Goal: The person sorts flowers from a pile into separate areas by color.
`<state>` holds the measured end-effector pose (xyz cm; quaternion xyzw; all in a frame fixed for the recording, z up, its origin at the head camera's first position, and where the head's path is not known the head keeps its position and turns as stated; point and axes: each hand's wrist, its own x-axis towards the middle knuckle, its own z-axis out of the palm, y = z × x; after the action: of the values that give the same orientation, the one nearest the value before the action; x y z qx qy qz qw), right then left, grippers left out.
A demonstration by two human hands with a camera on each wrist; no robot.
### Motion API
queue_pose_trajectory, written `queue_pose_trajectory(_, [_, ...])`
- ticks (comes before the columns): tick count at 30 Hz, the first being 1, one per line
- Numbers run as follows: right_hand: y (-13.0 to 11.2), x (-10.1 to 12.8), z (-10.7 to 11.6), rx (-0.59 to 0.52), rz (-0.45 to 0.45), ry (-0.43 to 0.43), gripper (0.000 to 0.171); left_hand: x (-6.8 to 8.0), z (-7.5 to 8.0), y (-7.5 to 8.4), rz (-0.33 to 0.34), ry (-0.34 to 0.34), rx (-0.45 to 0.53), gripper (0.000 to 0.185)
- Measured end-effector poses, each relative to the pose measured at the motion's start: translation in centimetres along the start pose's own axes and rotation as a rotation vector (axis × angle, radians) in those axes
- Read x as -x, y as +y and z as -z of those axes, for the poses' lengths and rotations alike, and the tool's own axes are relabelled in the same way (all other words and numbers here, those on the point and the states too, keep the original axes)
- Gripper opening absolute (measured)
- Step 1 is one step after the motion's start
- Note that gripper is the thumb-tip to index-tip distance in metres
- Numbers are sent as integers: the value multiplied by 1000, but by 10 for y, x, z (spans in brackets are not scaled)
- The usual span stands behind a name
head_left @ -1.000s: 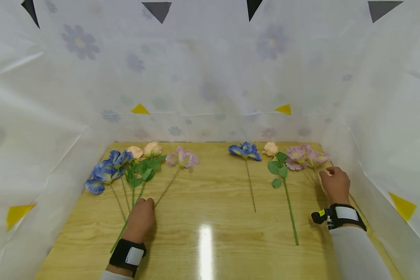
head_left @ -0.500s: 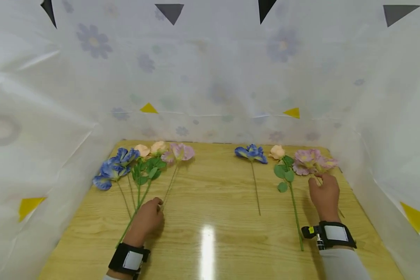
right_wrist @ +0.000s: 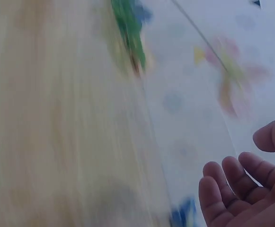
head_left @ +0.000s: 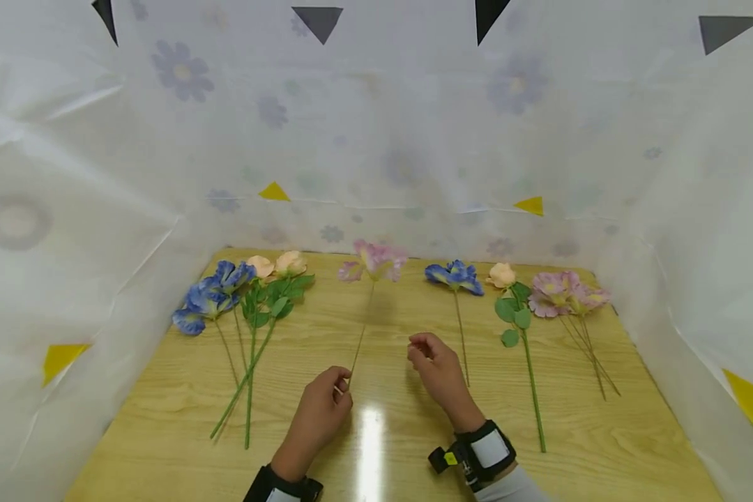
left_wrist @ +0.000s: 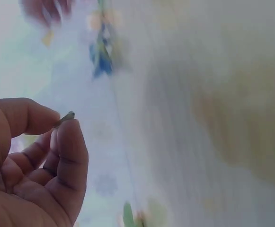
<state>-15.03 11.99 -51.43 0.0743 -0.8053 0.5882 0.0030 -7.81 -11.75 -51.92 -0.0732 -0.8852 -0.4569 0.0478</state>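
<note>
Hands — left hand pinching pink flower

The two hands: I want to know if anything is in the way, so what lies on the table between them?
Nothing: in the head view only bare table with a glare streak lies between the left hand, pinching the pink flower stem, and the empty right hand.

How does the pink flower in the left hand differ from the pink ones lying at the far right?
The held pink flower is a single stem, pinched at its lower end by the left hand and lifted over the table; the pink bunch is several stems lying flat, untouched. The held one is mid-table, the bunch near the right wall. Both share pink blooms and thin stems.
</note>
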Motion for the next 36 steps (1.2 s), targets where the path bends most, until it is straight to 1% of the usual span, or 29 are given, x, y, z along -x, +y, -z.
queue_pose_trajectory(1, [-2, 1, -10, -39, -9, -24, 24, 1, -4, 2, -1, -3, 17, 28])
queue_pose_trajectory(3, [-8, 2, -25, -105, -20, -45, 24, 2, -11, 5, 5, -15, 54, 27])
queue_pose_trajectory(7, [-17, 5, -41, -176, -23, -57, 24, 4, -21, 10, 5, -36, 104, 27])
queue_pose_trajectory(10, [-23, 8, -46, -206, -23, -72, 24, 6, -24, 13, -2, -50, 112, 27])
queue_pose_trajectory(15, [-26, 13, -50, -245, -22, -71, 24, 8, -26, 13, -35, -50, 115, 28])
queue_pose_trajectory(19, [-23, 13, -49, -273, -35, -45, 22, 8, -31, 14, -74, -54, 111, 28])
queue_pose_trajectory(21, [-19, 11, -43, -274, -42, -9, 21, 7, -33, 14, -85, -59, 92, 26])
queue_pose_trajectory(24, [-14, 3, -22, -231, -43, 66, 20, 7, -29, 11, -82, -60, 53, 24])
queue_pose_trajectory(27, [-9, -7, 17, -118, -49, 156, 21, 5, -13, 1, -64, -45, 13, 25])
queue_pose_trajectory(29, [-5, -15, 50, -9, -58, 208, 24, 5, 5, -10, -45, -12, -20, 24])
queue_pose_trajectory(31, [1, -22, 85, 133, -49, 258, 28, 5, 27, -23, -15, 43, -79, 24])
queue_pose_trajectory(34, [13, -33, 137, 345, -23, 340, 32, 8, 62, -43, 30, 124, -208, 25])
queue_pose_trajectory(36, [21, -36, 171, 463, -27, 389, 33, 10, 82, -55, 63, 140, -281, 26])
